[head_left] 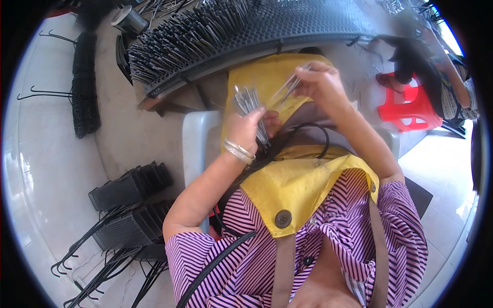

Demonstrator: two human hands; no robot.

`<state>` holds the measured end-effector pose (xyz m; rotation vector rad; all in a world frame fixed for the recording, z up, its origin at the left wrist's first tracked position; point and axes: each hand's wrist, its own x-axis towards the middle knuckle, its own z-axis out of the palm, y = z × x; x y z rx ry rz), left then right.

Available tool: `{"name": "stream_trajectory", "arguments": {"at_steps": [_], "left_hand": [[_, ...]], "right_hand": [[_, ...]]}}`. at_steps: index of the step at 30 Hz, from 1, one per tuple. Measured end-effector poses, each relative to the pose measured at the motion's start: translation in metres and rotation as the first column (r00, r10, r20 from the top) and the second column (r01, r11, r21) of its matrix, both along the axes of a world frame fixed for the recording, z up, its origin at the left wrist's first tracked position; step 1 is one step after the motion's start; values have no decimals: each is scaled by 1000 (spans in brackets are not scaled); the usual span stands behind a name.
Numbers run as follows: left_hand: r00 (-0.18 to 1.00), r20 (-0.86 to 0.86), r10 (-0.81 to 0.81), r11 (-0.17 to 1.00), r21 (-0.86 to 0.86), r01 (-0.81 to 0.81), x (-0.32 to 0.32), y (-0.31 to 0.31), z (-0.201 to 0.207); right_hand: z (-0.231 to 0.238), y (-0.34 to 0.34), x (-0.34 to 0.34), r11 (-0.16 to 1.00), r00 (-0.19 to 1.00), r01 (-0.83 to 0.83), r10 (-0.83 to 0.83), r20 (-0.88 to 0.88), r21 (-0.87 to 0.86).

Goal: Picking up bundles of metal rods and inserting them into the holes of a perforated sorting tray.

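Note:
A bundle of thin metal rods stands tilted in my left hand, which is closed around its lower part above my lap. To the right and a little higher, my right hand pinches a few similar rods between thumb and fingers; they are slightly blurred. The two hands are apart. Beyond them lies a dark perforated rack, its left part packed with upright rods set in the holes.
A metal can and loose rods lie behind the rack. Black racks with hooked wires are stacked on the left floor. A pale blue chair arm is by my left arm. Another person sits right, near a red stool.

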<state>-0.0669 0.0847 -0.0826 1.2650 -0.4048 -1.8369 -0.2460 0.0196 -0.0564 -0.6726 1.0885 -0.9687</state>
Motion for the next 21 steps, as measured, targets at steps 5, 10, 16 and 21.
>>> {"name": "stream_trajectory", "arguments": {"at_steps": [5,10,16,21], "left_hand": [[999,-31,43,999,12,-43,5,-4,11],[995,-86,47,999,21,-45,2,-3,15],[992,-121,22,999,33,-18,-1,-3,18],[987,-161,16,999,46,-9,0,-4,15]], "right_hand": [[10,-46,-1,993,978,17,8,207,-120],[25,-83,27,959,955,151,-79,287,-238],[11,-98,42,889,970,238,-241,41,-391],[20,-94,45,836,974,149,-215,-66,-528]]}}
